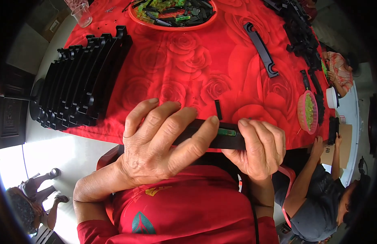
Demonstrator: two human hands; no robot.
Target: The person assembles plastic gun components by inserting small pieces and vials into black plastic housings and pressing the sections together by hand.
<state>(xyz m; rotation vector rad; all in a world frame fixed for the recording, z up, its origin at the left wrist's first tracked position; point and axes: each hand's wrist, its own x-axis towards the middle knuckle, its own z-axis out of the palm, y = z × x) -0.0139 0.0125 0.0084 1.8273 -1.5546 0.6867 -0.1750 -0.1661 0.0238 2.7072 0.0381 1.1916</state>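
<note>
Between both my hands, close to the table's near edge, is a black plastic bar (236, 142) with a small green vial (226, 132) set in it, like a spirit level body. My left hand (160, 140) wraps over its left part, the thumb beside the vial. My right hand (259, 148) grips the right end with bent fingers. The fingers hide much of the bar. Just beyond it lies a short thin black strip (218, 110) on the red cloth. Farther off to the right, a separate black bar (261, 51) with round notches rests on the cloth.
Several notched black bars (84, 77) stand in a row at left. A red basin (133, 18) of green vials and black pieces sits at the far side, a clear cup (82, 17) left of it. Right are black parts (300, 36), a pink basket (304, 122) and a co-worker (318, 203).
</note>
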